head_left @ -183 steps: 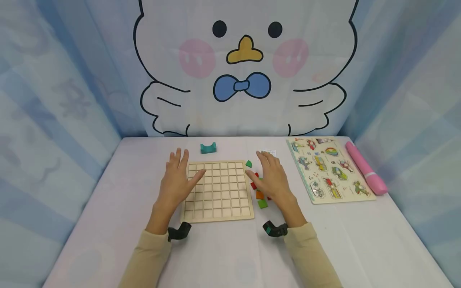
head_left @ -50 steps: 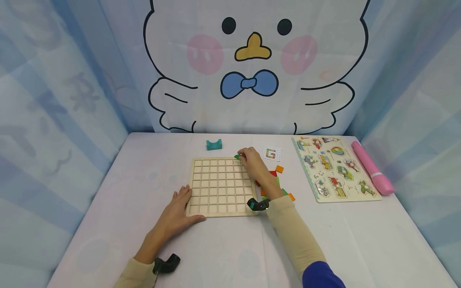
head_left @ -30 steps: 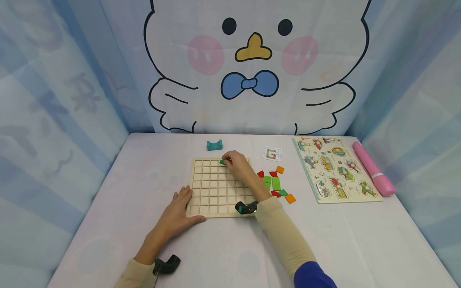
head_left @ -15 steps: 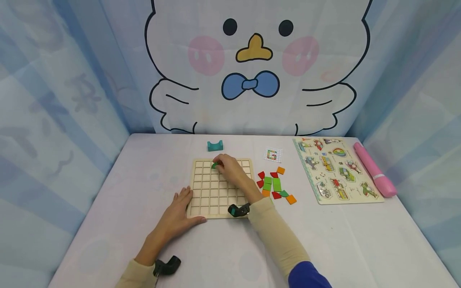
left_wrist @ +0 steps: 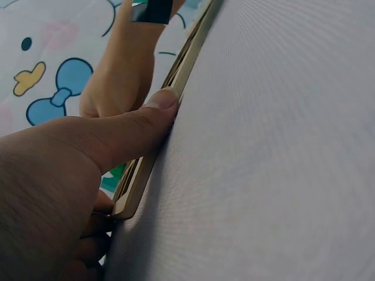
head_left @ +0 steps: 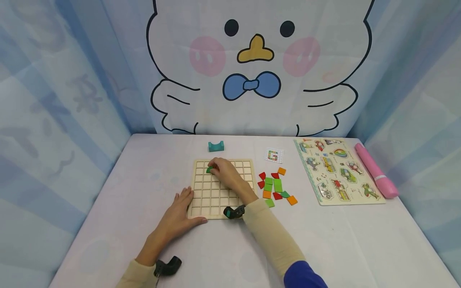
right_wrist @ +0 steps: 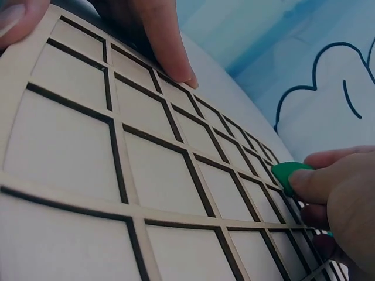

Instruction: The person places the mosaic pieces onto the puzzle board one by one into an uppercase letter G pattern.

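Observation:
A square wooden grid board (head_left: pixel 212 196) lies on the table, its cells framed by thin raised strips. At its near left corner rests my left hand (head_left: pixel 176 216), with the fingers along the left side and the thumb (left_wrist: pixel 161 99) against the front edge. Over the far left cells, my right hand (head_left: pixel 227 174) pinches a small green rounded wooden tile (right_wrist: pixel 285 174) between thumb and fingers. In the right wrist view the tile is tilted just over the grid; whether it touches a cell, I cannot tell.
Several loose red, orange and green tiles (head_left: pixel 277 185) lie right of the board. Behind them is a pattern card (head_left: pixel 274 155). A teal block (head_left: pixel 216 146) stands behind the board. Farther right are a picture puzzle (head_left: pixel 336 172) and a pink cylinder (head_left: pixel 376 172).
From hovering beside the board, my left hand came to its near left corner. The right hand took the green tile from beyond the far right corner and carried it left over the grid.

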Tool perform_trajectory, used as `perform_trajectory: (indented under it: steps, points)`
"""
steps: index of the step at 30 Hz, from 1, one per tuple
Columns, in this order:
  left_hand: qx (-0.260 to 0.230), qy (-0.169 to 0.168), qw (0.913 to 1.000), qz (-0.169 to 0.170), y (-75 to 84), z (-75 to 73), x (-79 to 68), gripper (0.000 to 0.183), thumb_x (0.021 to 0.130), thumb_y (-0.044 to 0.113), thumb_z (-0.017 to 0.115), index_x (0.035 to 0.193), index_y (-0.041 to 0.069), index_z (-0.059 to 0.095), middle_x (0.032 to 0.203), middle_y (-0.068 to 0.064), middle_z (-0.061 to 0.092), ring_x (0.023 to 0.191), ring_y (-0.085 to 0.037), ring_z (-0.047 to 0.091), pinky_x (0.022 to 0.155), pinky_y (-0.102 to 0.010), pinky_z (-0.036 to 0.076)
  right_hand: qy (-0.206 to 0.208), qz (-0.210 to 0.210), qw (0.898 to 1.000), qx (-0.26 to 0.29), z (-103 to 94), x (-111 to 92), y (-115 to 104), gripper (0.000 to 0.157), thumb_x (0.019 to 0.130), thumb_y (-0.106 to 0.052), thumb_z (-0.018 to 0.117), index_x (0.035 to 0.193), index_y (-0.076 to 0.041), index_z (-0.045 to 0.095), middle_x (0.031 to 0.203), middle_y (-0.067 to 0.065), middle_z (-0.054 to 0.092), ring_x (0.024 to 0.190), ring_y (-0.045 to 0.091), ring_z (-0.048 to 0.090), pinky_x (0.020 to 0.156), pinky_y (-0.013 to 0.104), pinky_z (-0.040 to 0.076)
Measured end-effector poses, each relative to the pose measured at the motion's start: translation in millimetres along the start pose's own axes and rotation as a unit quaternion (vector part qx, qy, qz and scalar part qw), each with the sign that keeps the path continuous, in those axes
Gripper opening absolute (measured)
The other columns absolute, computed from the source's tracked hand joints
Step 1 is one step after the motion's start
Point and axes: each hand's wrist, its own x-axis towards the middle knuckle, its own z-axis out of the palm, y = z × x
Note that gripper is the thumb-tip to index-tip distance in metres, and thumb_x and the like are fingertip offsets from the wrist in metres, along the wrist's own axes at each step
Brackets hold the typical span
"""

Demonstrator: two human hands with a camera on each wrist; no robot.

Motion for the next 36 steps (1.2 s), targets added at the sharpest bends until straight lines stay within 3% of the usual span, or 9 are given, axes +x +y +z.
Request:
perform_trajectory:
  steps: [18, 27, 36]
  points:
    - [0.010, 0.008, 0.9999, 0.009, 1.9, -2.8, 0.1, 0.107, 0.080, 0.054, 0.079, 0.154, -0.007, 0.030, 0.164, -0.023, 0.024, 0.154, -0.039, 0.020, 0.125, -0.056, 0.020, -0.007, -0.009, 0.999, -0.053, 3.3, 4, -4, 0.025, 0.102, -0.020, 0.059, 0.121, -0.008, 0.070, 0.114, 0.008, 0.063, 0.102, 0.020, 0.062, 0.092, 0.034, 0.054]
    - [0.002, 0.000, 1.0000, 0.001, 1.2, -2.0, 0.2, 0.108, 0.080, 0.055, 0.078, 0.154, -0.005, 0.029, 0.165, -0.022, 0.022, 0.154, -0.038, 0.019, 0.126, -0.055, 0.018, 0.005, -0.043, 0.995, -0.092, 5.1, 1, -1, 0.025, 0.102, -0.018, 0.059, 0.119, -0.005, 0.073, 0.113, 0.010, 0.061, 0.101, 0.022, 0.063, 0.089, 0.034, 0.055]
    - [0.006, -0.006, 1.0000, -0.002, -0.2, -0.5, 0.1, 0.109, 0.080, 0.058, 0.077, 0.155, -0.005, 0.028, 0.165, -0.021, 0.022, 0.155, -0.038, 0.018, 0.126, -0.055, 0.018, 0.008, -0.047, 0.994, -0.100, 10.9, -3, 3, 0.030, 0.104, -0.021, 0.055, 0.127, -0.007, 0.068, 0.119, 0.010, 0.059, 0.107, 0.024, 0.059, 0.090, 0.036, 0.053]
